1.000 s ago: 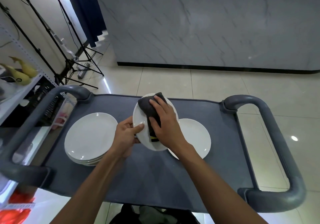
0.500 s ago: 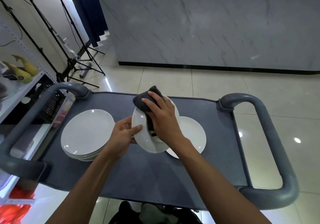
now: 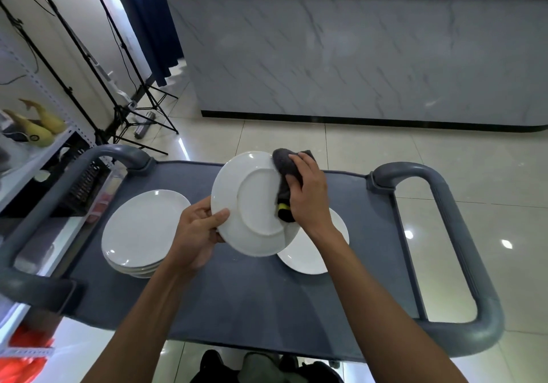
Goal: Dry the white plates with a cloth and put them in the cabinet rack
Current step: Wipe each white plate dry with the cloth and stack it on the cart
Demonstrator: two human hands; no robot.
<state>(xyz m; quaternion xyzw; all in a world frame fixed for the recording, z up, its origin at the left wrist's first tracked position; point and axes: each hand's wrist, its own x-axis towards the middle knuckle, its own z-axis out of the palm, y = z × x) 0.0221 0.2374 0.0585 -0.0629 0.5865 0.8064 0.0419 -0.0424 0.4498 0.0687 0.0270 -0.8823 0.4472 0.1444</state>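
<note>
The white plate is held tilted above the cart, its ringed underside facing the person. The left hand pinches its lower-left rim, thumb on top; the right hand curls round a dark grey cloth pressed to the right edge. Drying looks under way; next probably comes finishing the back. Glazed, smooth, round. A stack of plates sits left, 1 plate right.
</note>
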